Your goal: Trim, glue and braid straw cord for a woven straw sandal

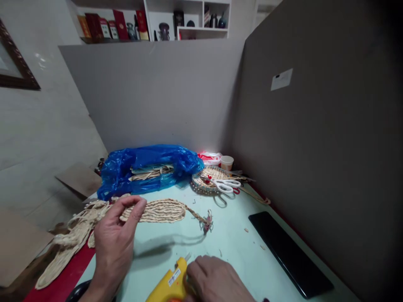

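My left hand [115, 243] pinches the edge of an oval mat of woven straw braid [160, 210] and lifts it a little above the pale green table [233, 239]. A loose braid tail runs right from the mat to a small clip [208, 222]. My right hand [217, 279] is at the bottom edge, closed round a yellow glue gun [168, 285] whose nozzle points up and to the right toward the mat.
A blue plastic bag [147, 165] with straw strips lies at the back. White-handled scissors [227, 185] rest on a woven disc [204, 178], next to a small cup [226, 162]. A black phone [289, 251] lies at the right. More braid [69, 243] trails off the left edge. Grey partitions enclose the back and right.
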The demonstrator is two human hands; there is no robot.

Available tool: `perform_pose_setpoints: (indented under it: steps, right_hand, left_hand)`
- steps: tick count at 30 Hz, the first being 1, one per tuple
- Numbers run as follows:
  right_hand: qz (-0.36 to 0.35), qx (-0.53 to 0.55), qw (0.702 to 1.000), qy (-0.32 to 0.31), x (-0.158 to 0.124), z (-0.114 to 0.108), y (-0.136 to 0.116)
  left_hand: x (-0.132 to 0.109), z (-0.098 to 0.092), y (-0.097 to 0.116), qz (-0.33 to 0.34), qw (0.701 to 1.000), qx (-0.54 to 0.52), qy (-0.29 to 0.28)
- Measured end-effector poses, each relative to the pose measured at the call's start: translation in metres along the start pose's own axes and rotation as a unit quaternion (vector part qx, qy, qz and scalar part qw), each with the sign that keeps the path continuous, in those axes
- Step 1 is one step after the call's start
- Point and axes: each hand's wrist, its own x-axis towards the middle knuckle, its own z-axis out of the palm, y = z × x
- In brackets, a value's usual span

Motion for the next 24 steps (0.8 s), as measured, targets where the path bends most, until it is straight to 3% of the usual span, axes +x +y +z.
perform_pose_setpoints:
  steps: [4,8,12,16,20,24]
  right_hand:
    - [0.070,0.087,0.986,0.125,0.005,-0.043,0.017]
    - [0.095,0.120,0.980,0.129,0.017,-0.068,0.033]
    - [0.038,0.213,0.973,0.076,0.037,-0.069,0.035]
    - [0.032,0.321,0.945,0.056,0.048,-0.069,0.033]
    - [0.030,0.342,0.936,0.080,0.047,-0.068,0.036]
    - [-0.002,0.298,0.940,0.167,0.044,-0.060,0.038]
  left_hand:
    - [-0.001,-0.005,0.013,0.009,1.000,0.010,-0.024]
    - [-0.006,-0.006,0.019,0.049,0.996,0.005,-0.076]
    - [-0.011,-0.003,0.022,0.068,0.992,-0.014,-0.106]
    - [-0.010,-0.003,0.019,0.015,0.993,-0.021,-0.115]
    - [-0.007,0.000,0.010,-0.036,0.990,-0.038,-0.130]
    - [-0.006,0.006,0.008,-0.058,0.989,-0.030,-0.132]
